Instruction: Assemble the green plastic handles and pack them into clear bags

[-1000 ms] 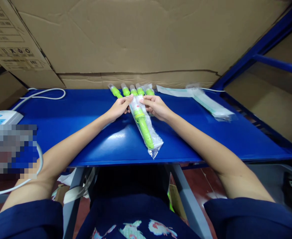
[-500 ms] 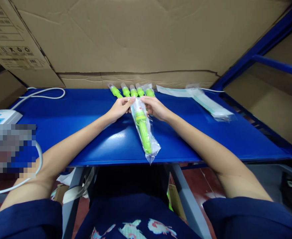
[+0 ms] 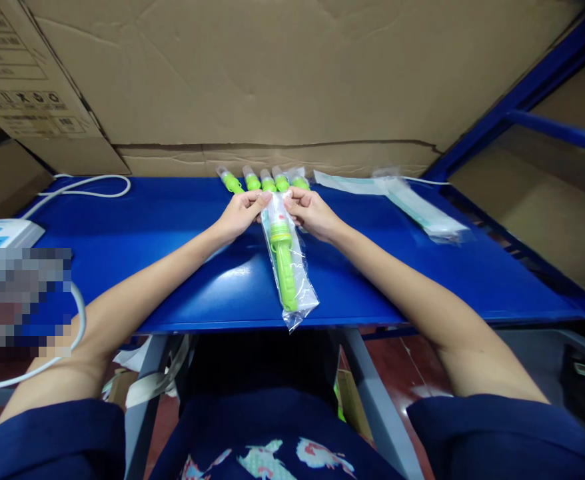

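Observation:
A clear plastic bag with a lime-green flashlight-like item inside hangs over the front part of the blue table. My left hand pinches the bag's upper left corner between thumb and fingers. On the upper right corner, my right hand has its fingers closed too. The item's clear end points up toward my hands and its green handle toward me. Just beyond my hands, several similar green items lie in a row, partly hidden by my fingers.
Flat clear bags lie on the blue table to the right. At left are a white power strip and its looping cable. A cardboard wall closes off the back, and a blue metal frame stands at right.
The bagged item's lower end has swung slightly left, so it hangs straighter. My right hand's fingers have shifted on the bag's upper edge.

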Motion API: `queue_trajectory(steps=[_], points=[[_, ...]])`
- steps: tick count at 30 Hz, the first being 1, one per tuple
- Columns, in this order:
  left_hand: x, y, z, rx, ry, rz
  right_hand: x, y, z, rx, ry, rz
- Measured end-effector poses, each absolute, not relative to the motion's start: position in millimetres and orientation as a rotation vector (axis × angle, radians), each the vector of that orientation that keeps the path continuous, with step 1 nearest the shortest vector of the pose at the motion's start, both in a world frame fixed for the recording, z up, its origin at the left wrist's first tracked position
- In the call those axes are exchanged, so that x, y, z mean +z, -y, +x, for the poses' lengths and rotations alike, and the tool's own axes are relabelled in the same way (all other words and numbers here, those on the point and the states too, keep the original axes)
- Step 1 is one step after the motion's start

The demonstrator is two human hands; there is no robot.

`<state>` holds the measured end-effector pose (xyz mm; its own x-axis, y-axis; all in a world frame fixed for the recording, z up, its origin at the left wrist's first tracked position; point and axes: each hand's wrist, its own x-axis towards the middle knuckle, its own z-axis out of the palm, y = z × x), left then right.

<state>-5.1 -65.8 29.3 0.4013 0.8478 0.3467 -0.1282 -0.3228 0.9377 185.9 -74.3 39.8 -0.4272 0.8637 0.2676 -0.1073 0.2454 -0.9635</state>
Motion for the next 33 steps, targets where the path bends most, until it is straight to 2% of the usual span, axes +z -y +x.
queue_trajectory(steps=[7,14,19,25,33], points=[[29,63,-6,1.165,-0.724,1.593,39,81,177,1.293,1.519,-0.770],[25,65,-7,0.875,-0.759,1.549,31,70,180,1.287,1.295,-0.842],[34,59,-17,1.095,-0.905,1.588,41,69,185,1.324,1.301,-0.910],[39,19,-68,1.440,-1.277,1.538,40,62,195,1.163,1.479,-0.956],[32,-1,-111,1.403,-1.511,1.499,40,55,204,1.025,1.487,-0.998]])
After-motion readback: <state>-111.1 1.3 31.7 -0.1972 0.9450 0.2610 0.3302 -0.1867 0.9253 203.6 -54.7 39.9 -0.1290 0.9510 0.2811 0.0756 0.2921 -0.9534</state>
